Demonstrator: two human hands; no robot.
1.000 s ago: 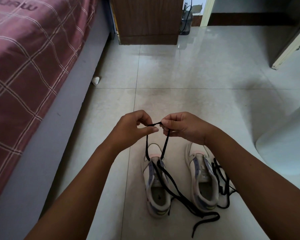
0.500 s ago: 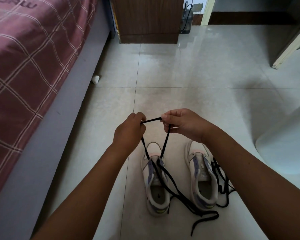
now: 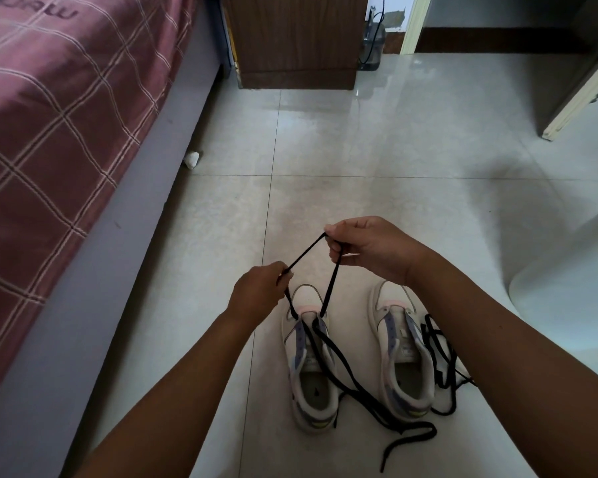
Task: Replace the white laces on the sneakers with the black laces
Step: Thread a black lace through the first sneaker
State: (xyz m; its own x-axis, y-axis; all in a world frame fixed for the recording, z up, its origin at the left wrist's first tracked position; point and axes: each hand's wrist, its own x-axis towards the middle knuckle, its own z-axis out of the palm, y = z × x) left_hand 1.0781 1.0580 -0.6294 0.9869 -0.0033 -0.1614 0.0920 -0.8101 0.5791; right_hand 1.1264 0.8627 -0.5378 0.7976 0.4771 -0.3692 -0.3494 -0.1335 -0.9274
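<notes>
1. Two sneakers stand side by side on the tiled floor (image 3: 377, 160), toes pointing away: the left sneaker (image 3: 309, 370) and the right sneaker (image 3: 403, 357)
2. The left hand (image 3: 258, 294) is curled round a black lace (image 3: 306, 251), pinching it just above the toe end of the left sneaker
3. The right hand (image 3: 366, 246) sits higher and farther, fingers curled, pinching the same lace near its fingertips
4. The lace runs taut between the two hands, and a strand drops from each hand to the far end of the left sneaker's eyelet rows
5. From there the lace trails back over the sneaker's opening and onto the floor between the shoes, its ends lying loose near the heels
6. A second lace (image 3: 441, 360), also black, lies tangled on the floor against the right side of the right sneaker
7. A bed (image 3: 49, 115) with a red checked cover runs along the left; a wooden cabinet (image 3: 294, 39) stands at the far wall
</notes>
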